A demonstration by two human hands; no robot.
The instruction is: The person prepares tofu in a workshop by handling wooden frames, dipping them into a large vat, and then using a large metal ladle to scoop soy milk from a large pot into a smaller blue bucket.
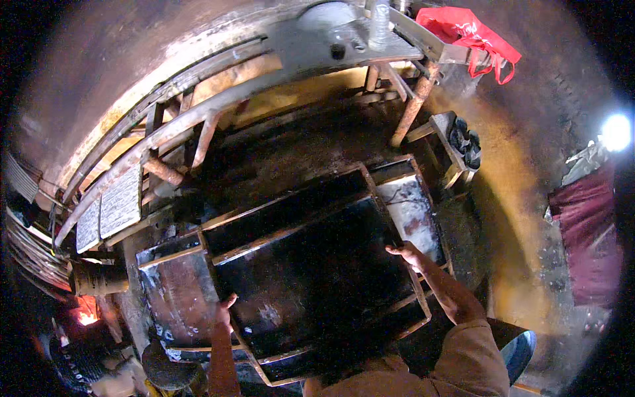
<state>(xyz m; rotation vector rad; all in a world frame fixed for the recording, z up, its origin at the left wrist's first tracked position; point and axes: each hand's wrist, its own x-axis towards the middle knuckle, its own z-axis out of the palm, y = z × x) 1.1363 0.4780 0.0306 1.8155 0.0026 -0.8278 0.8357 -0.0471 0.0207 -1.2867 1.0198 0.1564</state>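
A large wood-framed panel or tray with a dark surface (307, 278) lies before me, tilted across the view. My left hand (226, 313) grips its left side rail, thumb up on the rim. On the opposite rail my right hand (409, 255) has hold of the edge, its thumb pointing inward. Below the dark panel is a longer wood-framed tray (176, 293); it sticks out on both sides and bears whitish patches. Whether the upper panel rests on the lower tray or is held above it, I cannot tell.
A fire (88, 315) burns at the lower left. Beyond stands a long wooden rack (173, 131) beside a table (297, 54) with a plastic bottle (379, 25). A small stool (439, 131) holds dark footwear (464, 141). A red bag (466, 34) lies at upper right; a lamp (616, 132) shines far right.
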